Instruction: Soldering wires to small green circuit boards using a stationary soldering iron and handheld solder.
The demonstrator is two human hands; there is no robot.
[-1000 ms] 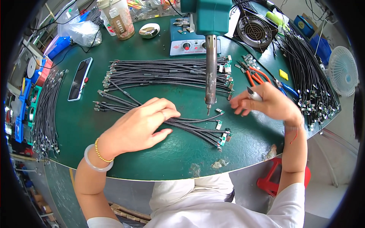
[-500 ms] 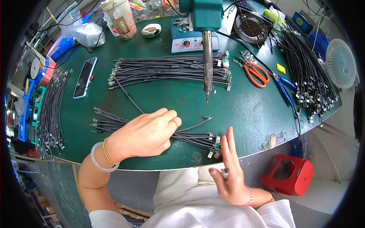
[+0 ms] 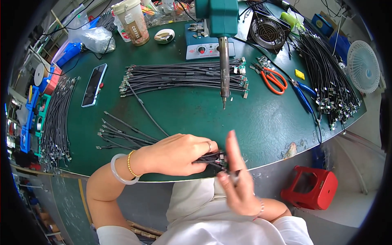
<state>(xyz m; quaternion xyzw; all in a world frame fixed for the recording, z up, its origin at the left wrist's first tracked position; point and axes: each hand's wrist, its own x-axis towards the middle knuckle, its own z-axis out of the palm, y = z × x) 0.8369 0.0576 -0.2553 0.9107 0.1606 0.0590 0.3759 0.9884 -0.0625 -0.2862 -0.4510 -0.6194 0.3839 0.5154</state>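
My left hand (image 3: pixel 179 154) is closed around a bundle of black braided cables (image 3: pixel 130 136) near the front edge of the table. The cables' metal-tipped ends fan out to the left of the wrist, and their connector ends (image 3: pixel 220 159) poke out on the right. Beside those ends, my right hand (image 3: pixel 241 185) is upright with fingers extended and thumb apart, its palm side close to or touching the connectors. Beyond my hands lies a larger row of similar cables (image 3: pixel 183 77); one strays toward my left hand. A soldering iron (image 3: pixel 224 73) points down over that row.
A phone (image 3: pixel 94 85) lies left, near a hanging cable bundle (image 3: pixel 55 122). Orange-handled pliers (image 3: pixel 273 79), blue-handled cutters (image 3: pixel 303 96) and a large cable pile (image 3: pixel 332 90) occupy the right. Behind stand a blue control box (image 3: pixel 210 51), a fan (image 3: pixel 269 30) and a cup (image 3: pixel 132 24).
My left hand has moved right and nearer to me, bringing the cable bundle with it. The connector ends now meet my right hand's fingers, which have shifted slightly left.
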